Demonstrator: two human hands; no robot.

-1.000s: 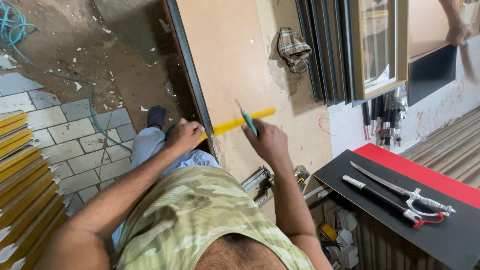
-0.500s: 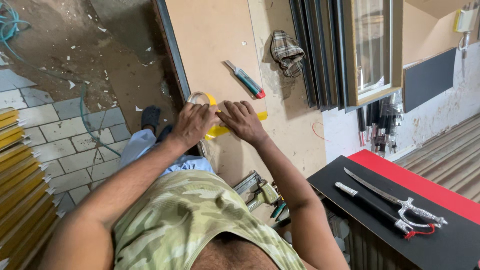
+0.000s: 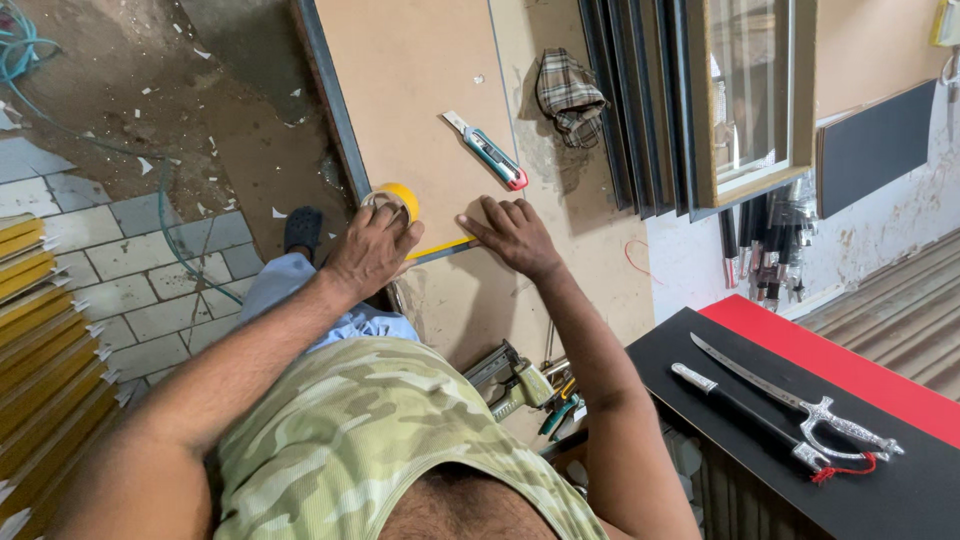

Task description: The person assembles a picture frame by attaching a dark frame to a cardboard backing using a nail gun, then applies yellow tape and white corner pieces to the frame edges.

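My left hand [image 3: 372, 250] grips a yellow roll of tape [image 3: 397, 197] at the near corner of a brown board [image 3: 420, 90] that lies on the workbench. A yellow strip of tape [image 3: 440, 247] runs from the roll along the board's near edge. My right hand [image 3: 512, 232] lies flat with fingers spread, pressing on that strip and the board. A green and red utility knife [image 3: 486, 151] rests loose on the board beyond my right hand.
A checked cloth [image 3: 570, 95] lies by dark frame mouldings [image 3: 625, 100] and a framed panel [image 3: 750, 95]. A sword and its scabbard [image 3: 790, 410] lie on a black and red board [image 3: 900, 480]. A staple gun [image 3: 510, 375] is below the bench. Yellow strips [image 3: 40, 330] are stacked at left.
My right hand has let go of the knife, which now lies on the board. My left hand took up the tape roll and both hands moved to the board's near edge.
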